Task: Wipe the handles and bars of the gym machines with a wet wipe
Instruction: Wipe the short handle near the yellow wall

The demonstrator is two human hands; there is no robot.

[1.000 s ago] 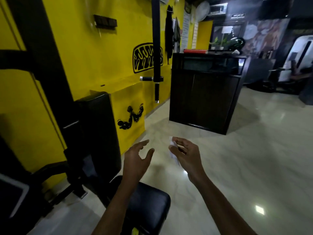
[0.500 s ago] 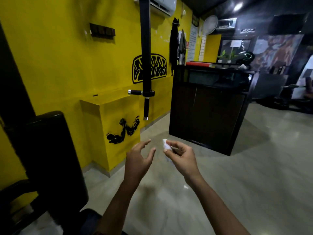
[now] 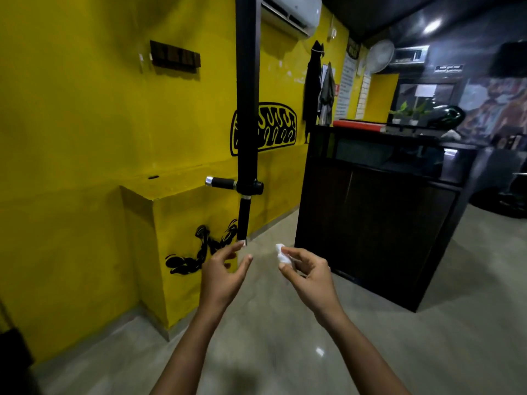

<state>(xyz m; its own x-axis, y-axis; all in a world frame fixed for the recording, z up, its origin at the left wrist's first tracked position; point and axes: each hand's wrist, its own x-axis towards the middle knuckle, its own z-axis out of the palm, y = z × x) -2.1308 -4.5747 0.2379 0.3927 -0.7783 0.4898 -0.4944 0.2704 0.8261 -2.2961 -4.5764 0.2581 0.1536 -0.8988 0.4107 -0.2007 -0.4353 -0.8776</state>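
Yellow wall fills the left half of the head view, with a grey polished floor below it. A dark counter stands on the floor to the right. A black vertical bar hangs down in front of the wall, left of the counter. A short side handle projects leftward from the bar's lower joint, and a lower handle hangs straight down beneath the joint. The left hand is raised just under the lower handle with fingers spread and gently curved, holding nothing. Its index fingertip lies by the handle's tip; contact cannot be determined. The right hand, beside it and apart, pinches a crumpled white wet wipe between thumb and fingers, clear of both handles.
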